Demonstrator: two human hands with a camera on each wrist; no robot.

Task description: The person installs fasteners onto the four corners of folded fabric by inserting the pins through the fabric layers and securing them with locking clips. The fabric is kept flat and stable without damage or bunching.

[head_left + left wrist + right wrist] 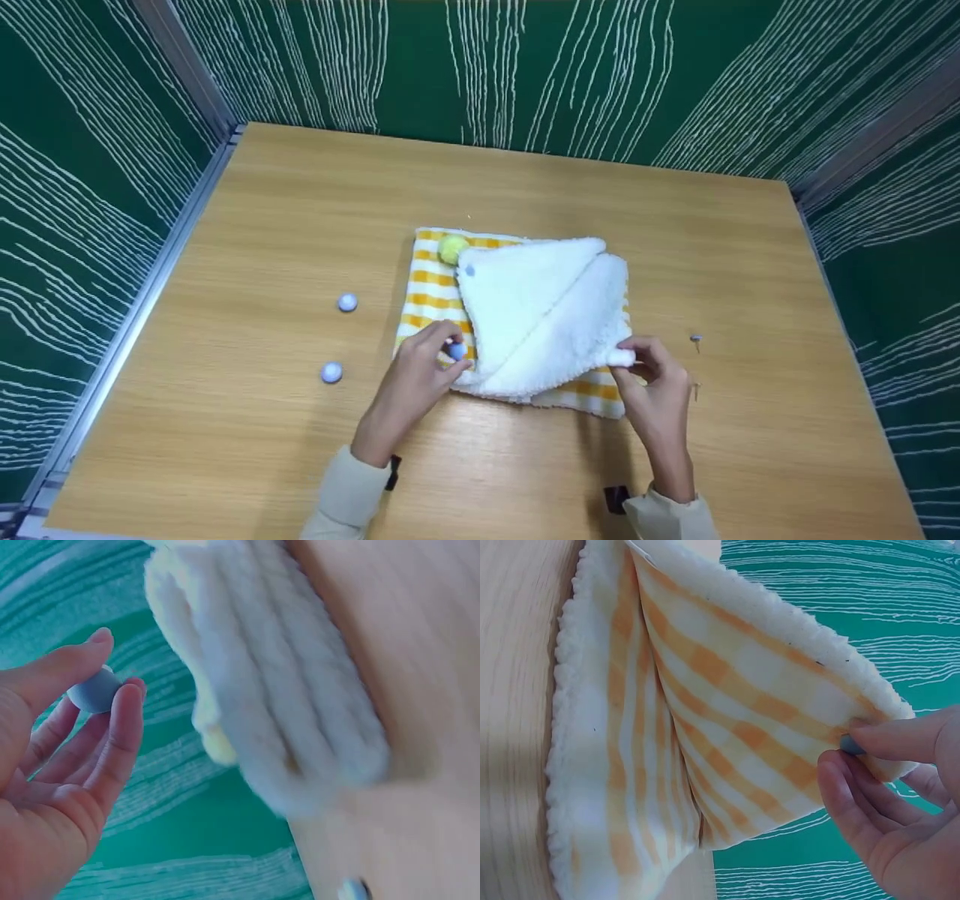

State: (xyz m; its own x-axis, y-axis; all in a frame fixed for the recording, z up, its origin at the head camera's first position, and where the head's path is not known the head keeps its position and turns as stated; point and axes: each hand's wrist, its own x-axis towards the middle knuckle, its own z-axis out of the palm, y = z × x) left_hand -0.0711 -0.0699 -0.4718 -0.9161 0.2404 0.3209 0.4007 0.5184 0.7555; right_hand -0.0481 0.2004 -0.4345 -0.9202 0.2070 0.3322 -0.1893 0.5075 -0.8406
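Note:
A folded blanket [525, 315], white fleece on one side and yellow-and-white checked on the other, lies mid-table with its upper layer folded back. My left hand [424, 364], at the blanket's left front edge, pinches a rounded blue cap [95, 692] between thumb and fingers. My right hand [656, 379] holds up the blanket's right front corner. In the right wrist view, its thumb and fingers pinch a small grey-blue piece [849, 744] against the checked side. A blue dot [470, 270] shows on the fleece near the upper left corner.
A fuzzy yellow-green ball [452, 249] sits at the blanket's back left. Two pale blue rounded caps, a farther cap [347, 302] and a nearer cap [331, 372], lie to the left. Two small pins, one a blue-headed pin [696, 339], lie on the right. Green walls surround the wooden table [337, 195].

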